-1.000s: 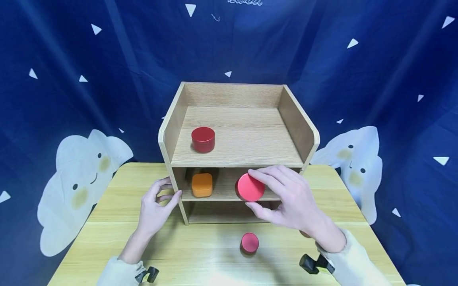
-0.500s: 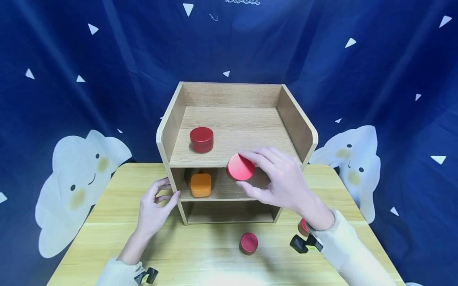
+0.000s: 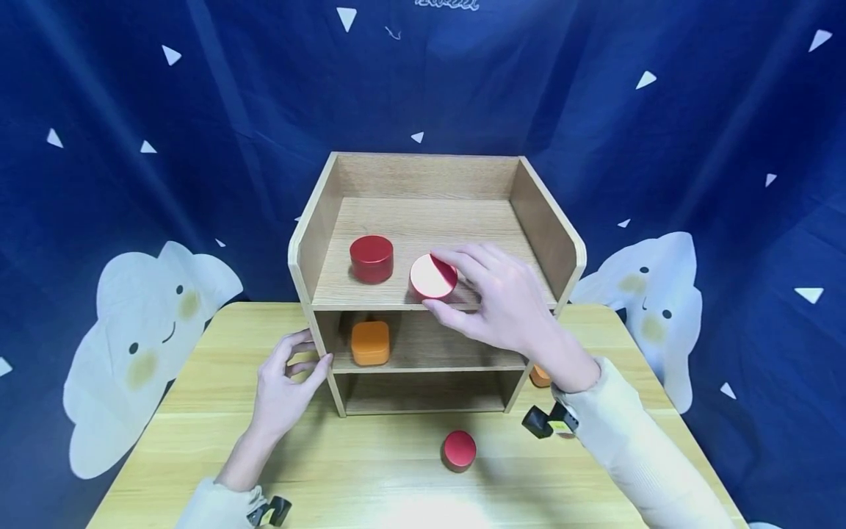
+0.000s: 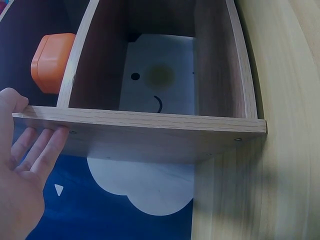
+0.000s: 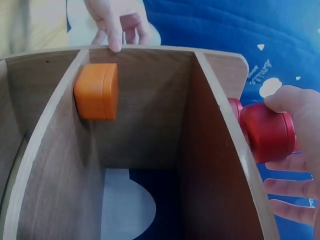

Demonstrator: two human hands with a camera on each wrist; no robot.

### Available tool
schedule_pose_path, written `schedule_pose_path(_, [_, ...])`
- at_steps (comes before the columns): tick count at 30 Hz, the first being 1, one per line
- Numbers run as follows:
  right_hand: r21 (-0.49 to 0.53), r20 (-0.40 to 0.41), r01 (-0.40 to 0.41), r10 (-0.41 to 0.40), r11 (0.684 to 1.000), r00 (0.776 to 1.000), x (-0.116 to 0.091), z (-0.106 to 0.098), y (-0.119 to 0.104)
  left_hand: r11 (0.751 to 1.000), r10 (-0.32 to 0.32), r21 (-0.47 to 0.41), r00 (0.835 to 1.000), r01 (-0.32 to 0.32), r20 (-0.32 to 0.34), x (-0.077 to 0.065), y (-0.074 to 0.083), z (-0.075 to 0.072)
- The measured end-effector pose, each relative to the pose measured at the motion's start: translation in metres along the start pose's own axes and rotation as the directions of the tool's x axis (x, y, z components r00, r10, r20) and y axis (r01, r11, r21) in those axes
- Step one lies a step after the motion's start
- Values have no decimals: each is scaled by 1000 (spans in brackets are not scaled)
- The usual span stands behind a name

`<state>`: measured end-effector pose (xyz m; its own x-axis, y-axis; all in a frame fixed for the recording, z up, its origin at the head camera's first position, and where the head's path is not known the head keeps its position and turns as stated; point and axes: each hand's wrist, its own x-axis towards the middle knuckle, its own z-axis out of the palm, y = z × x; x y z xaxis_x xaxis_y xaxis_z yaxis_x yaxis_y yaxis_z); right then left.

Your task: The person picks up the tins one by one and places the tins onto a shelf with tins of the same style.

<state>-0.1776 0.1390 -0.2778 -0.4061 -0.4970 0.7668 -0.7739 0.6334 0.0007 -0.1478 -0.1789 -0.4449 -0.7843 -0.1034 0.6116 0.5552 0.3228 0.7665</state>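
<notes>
My right hand (image 3: 505, 301) grips a round red tin (image 3: 431, 278) with thumb and fingers at its sides, at the front of the top board of a small wooden shelf (image 3: 429, 213). In the right wrist view, this held tin (image 5: 267, 132) is beside the edge of that board. To its left stands another round red tin (image 3: 372, 259). My left hand (image 3: 286, 389) holds the shelf's left side panel; in the left wrist view, its thumb is at the front edge and the fingers (image 4: 52, 150) lie against the outer face. An orange rounded-square tin (image 3: 370, 343) sits on the middle level, at the left.
A smaller red round tin (image 3: 459, 450) stands on the wooden table (image 3: 370, 470) in front of the shelf. An orange item (image 3: 540, 377), partly hidden by my right forearm, is at the shelf's right. Behind hangs a dark blue curtain (image 3: 423, 81).
My right hand has raised the red tin from in front of the middle level to the top board, shifting slightly left. The left hand keeps its hold on the panel.
</notes>
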Motion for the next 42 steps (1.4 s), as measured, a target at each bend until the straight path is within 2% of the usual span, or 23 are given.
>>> schedule_pose_path(9, [-17,60,-49,50,999,997,8,5,11,1000,3,-9,1000,-3,5,-1,0,0])
schedule_pose_path(18, [-40,150,-125,129,991,980,13,14,15,1000,-5,-6,1000,5,4,-3,1,0])
schedule_pose_path(35, [-95,201,-141,158,985,967,21,22,19,1000,13,-9,1000,-13,1,-1,1,2])
schedule_pose_path(42, [-80,209,-133,148,988,967,21,20,20,1000,5,0,1000,-5,6,0,1,2])
